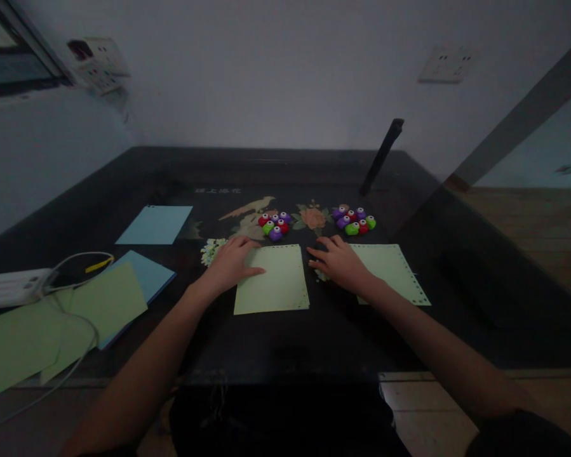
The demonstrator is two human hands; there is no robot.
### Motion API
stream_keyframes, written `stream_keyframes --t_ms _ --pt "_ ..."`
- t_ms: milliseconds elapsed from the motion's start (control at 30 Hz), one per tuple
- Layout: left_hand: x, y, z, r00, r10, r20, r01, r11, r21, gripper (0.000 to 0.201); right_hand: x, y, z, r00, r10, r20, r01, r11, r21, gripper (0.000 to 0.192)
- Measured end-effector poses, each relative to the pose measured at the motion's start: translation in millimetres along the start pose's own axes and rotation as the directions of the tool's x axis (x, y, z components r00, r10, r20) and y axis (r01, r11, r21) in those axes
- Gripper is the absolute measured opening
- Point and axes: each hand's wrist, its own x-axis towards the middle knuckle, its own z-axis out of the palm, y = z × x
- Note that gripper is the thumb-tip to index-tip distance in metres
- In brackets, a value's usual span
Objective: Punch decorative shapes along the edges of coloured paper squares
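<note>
The green paper sheet (275,279) is lying flat on the dark counter (285,343), looking thin, light and floppy, likely best pinched at an edge or corner. The left hand (230,263) is pressing its upper left corner, fingers spread flat, holding nothing. The right hand (340,261) is resting loosely open, empty, overlapping a second green sheet (394,273). Small colourful punches (274,225) are sitting beyond.
</note>
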Motion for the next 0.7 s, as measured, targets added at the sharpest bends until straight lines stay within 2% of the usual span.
stream_keyframes --t_ms 167,400,600,700 --pt "0 3 -1.2 1.0 -0.011 -0.003 0.011 0.998 -0.059 0.049 -23 7 -4 1.0 -0.003 -0.022 0.005 0.997 0.077 0.038" --pt "1 5 -3.4 1.0 -0.018 -0.019 0.015 0.99 -0.139 0.045 -5 -3 -6 0.995 0.014 -0.101 0.017 0.953 0.304 0.034" --pt "0 3 -13.1 0.984 -0.15 -0.094 0.122 0.959 -0.257 0.042 2 -9 7 0.988 0.097 -0.117 -0.039 0.905 0.423 0.028" --pt "2 2 -15.1 0.968 -0.199 -0.154 0.121 0.904 -0.411 0.034 1 -10 7 0.982 0.157 -0.102 -0.084 0.857 0.509 0.029"
